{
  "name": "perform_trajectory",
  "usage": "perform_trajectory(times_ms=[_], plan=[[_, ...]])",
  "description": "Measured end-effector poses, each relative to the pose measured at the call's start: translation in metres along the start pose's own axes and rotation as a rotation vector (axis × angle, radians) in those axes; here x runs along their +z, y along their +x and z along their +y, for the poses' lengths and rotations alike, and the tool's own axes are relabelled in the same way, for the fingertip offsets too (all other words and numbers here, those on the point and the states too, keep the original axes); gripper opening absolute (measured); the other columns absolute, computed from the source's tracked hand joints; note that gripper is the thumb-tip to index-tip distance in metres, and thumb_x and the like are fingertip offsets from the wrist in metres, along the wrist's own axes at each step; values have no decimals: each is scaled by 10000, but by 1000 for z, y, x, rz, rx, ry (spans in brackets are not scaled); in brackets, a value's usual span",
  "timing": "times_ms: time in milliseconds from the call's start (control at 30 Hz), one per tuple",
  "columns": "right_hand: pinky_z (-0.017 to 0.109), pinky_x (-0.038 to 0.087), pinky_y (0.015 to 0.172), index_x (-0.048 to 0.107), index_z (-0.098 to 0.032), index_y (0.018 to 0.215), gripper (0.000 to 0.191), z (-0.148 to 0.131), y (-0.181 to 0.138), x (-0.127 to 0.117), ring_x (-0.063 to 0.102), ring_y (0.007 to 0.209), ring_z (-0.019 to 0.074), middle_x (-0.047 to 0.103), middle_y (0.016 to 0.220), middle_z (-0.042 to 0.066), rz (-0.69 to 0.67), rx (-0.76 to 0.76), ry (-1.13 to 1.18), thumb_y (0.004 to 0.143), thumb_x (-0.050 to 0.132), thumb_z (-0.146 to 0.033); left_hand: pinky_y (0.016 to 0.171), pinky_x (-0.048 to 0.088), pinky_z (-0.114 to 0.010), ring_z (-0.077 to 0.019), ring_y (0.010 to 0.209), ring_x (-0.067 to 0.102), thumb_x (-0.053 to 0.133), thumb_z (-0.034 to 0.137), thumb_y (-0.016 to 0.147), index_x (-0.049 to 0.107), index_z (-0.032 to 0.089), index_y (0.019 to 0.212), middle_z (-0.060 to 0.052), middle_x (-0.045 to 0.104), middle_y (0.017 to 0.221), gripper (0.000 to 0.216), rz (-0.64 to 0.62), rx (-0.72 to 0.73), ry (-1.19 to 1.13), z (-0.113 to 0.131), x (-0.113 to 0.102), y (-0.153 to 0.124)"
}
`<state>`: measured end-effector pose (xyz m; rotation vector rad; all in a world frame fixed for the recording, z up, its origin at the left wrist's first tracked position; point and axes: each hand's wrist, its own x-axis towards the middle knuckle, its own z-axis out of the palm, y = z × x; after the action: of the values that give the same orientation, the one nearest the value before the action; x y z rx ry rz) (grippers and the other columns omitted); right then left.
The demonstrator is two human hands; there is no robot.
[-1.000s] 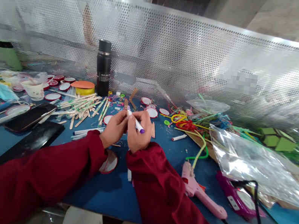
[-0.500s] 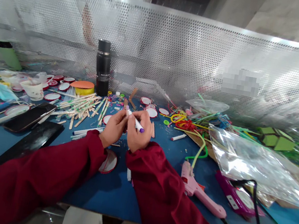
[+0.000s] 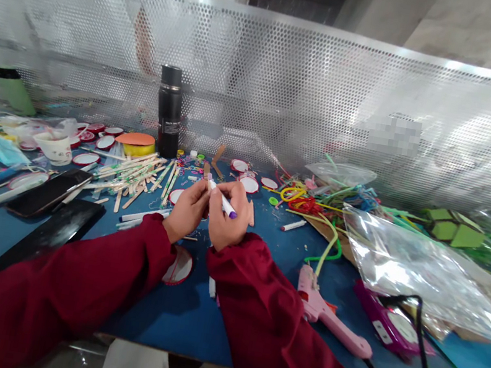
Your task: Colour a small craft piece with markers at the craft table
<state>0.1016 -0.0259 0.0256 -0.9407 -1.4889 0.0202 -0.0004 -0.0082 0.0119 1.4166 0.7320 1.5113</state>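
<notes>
White marker (image 3: 227, 206) grasped in right hand (image 3: 226, 225), left hand (image 3: 186, 212) curled close by, its grip unclear, blue desk (image 3: 184, 324) beneath

A screen (image 3: 289, 91) ran along the back of the worktop (image 3: 174, 329), with a flask (image 3: 170, 112) upright before it. In the middle, the right hand (image 3: 230, 216) held a marker (image 3: 229, 209), the left hand (image 3: 187, 209) just beside it. A disc (image 3: 179, 267) lay nearer the front edge, by the left sleeve (image 3: 155, 244). To the left were heaped sticks (image 3: 138, 175), with a cup (image 3: 56, 149) beyond them; to the right lay a glue gun (image 3: 330, 321), with a plastic sheet (image 3: 403, 254) behind it, further right.
</notes>
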Motion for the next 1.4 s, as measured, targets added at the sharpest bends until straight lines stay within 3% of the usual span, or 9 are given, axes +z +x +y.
perform_trajectory(times_ms=[200, 500, 733, 1033, 1400], plan=[[292, 472, 725, 585, -212, 886, 109, 0, -1, 0, 619, 736, 149, 659, 807, 5, -52, 29, 21, 909, 517, -294, 540, 368, -219, -95, 587, 426, 671, 499, 821, 551, 166, 779, 25, 492, 643, 357, 9, 31, 31, 1, 0, 0], [296, 458, 744, 597, -220, 842, 108, 0, 2, -1, 597, 712, 150, 657, 771, -4, 41, 14, -59, 902, 555, -300, 481, 319, -213, -72, 505, 376, 652, 532, 829, 553, 173, 834, 41, 465, 621, 372, -1, -38, 4, -1, 0, 0], [294, 458, 749, 590, -217, 862, 89, -3, 0, -1, 609, 738, 149, 656, 791, -2, -11, -3, -28, 899, 539, -280, 539, 366, -217, -91, 588, 421, 669, 489, 827, 546, 165, 773, 26, 488, 648, 350, 7, 43, 46, 0, -1, 0], [307, 461, 752, 603, -224, 862, 113, 1, 1, 0, 606, 736, 160, 655, 787, 3, 15, 6, -70, 904, 544, -311, 486, 329, -213, -86, 522, 403, 671, 509, 818, 556, 175, 811, 38, 464, 605, 353, 7, -30, -4, -2, 0, 0], [301, 459, 754, 594, -220, 876, 103, -2, 0, -1, 607, 724, 151, 661, 785, -1, -22, 3, -49, 911, 538, -299, 544, 378, -222, -95, 579, 433, 671, 505, 822, 550, 169, 779, 25, 490, 636, 360, 7, 26, 25, 0, -1, 0]])
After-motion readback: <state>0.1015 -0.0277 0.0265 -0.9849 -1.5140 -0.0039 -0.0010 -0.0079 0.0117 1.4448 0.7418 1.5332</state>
